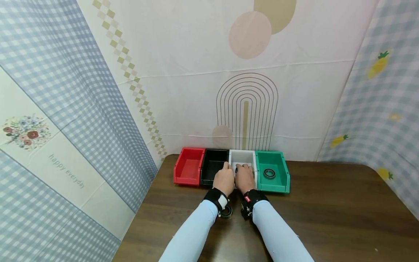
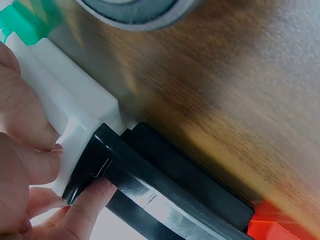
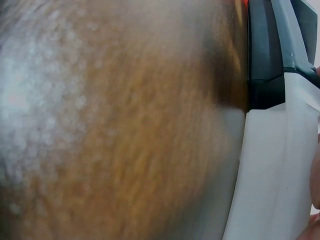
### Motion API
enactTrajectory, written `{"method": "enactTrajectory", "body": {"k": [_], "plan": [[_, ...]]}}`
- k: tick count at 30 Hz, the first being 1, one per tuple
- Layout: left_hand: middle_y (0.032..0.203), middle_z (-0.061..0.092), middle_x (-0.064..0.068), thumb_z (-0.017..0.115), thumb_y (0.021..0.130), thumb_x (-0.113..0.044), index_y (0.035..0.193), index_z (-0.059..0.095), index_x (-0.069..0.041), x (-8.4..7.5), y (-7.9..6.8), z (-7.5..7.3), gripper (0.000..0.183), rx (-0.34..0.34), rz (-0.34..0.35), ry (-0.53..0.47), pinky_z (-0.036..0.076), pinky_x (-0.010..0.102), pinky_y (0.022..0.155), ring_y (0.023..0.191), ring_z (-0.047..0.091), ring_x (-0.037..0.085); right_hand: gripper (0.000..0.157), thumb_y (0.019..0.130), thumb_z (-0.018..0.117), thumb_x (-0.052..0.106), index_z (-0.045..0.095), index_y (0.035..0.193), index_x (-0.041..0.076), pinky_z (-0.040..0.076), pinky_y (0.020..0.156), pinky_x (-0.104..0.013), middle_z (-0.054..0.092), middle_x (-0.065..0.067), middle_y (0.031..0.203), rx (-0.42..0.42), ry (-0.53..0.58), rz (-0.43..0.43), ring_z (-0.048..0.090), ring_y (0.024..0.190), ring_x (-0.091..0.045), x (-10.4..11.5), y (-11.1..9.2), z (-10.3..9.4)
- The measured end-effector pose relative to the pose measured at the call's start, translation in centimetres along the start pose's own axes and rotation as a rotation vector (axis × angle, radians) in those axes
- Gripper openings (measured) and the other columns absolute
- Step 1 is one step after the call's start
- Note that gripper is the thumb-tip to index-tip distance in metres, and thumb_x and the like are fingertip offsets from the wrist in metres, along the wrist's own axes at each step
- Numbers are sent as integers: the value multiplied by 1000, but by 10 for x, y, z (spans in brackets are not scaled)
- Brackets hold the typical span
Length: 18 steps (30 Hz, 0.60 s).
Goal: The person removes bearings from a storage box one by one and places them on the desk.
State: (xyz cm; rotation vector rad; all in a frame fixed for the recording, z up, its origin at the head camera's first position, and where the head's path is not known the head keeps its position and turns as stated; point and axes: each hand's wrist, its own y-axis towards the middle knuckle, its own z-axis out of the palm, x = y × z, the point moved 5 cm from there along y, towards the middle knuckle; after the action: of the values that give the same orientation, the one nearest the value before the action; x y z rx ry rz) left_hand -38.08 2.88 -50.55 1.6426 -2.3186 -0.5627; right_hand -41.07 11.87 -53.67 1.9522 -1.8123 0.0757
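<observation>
My left hand [image 1: 224, 180] reaches over the front of the black bin [image 1: 208, 174], where it meets the white bin [image 1: 242, 155]. In the left wrist view, a fingertip [image 2: 97, 195] presses inside the black bin's wall [image 2: 165, 185], with other fingers around the corner by the white wall [image 2: 82, 90]. Close beside it, my right hand [image 1: 244, 178] is over the white bin, fingers bent down into it. A small dark piece shows by its inner edge; I cannot tell whether it is held. In the right wrist view, fingers [image 3: 316, 180] appear beyond the white front wall [image 3: 265, 165].
A red bin [image 1: 188, 167] stands left of the black one. A green bin [image 1: 275, 183] at the right end holds a bearing [image 1: 269, 173]. Another bearing [image 1: 226, 212] lies on the brown table [image 1: 337, 211] below the left wrist. A patterned cloth [image 1: 183, 105] hangs behind.
</observation>
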Motion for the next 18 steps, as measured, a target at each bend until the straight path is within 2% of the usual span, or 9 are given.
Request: {"method": "enactTrajectory", "body": {"k": [10, 18], "plan": [[114, 59, 8, 71, 89, -18, 114, 69, 1, 0, -1, -2, 32, -36, 20, 20, 58, 23, 60, 68, 69, 13, 38, 94, 63, 11, 63, 131, 1, 40, 105, -51, 65, -22, 125, -19, 48, -20, 54, 122, -38, 0, 1, -1], [115, 59, 7, 70, 89, -19, 116, 69, 1, 0, 0, 2, 33, -41, 21, 37, 57, 23, 59, 67, 68, 12, 39, 93, 62, 10, 63, 131, 1, 40, 105, -51, 68, -21, 123, -14, 29, -61, 55, 123, -36, 0, -1, -4]]}}
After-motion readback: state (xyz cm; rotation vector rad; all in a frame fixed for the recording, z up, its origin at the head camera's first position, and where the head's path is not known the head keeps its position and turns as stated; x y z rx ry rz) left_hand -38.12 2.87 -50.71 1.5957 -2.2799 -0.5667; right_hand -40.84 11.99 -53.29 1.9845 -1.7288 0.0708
